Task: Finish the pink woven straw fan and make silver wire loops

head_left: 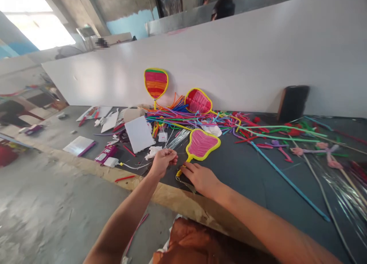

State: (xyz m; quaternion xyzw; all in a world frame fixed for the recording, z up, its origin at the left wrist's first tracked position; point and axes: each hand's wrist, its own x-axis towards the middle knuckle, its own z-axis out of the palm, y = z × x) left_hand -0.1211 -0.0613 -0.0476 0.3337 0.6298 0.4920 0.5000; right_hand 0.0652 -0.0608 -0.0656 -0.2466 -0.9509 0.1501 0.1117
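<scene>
Pink fan [202, 144] lies right of the white card [140, 134] | your right hand [202, 178], half-open, rests on the fan's yellow handle [179, 172], likely steadying it | your left hand [164, 162] pinches closed, contents unclear

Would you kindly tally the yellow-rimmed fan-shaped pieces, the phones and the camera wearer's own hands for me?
Yellow-rimmed fan-shaped pieces: 3
Dark phone: 1
Wearer's hands, left hand and right hand: 2
Total: 6
</scene>
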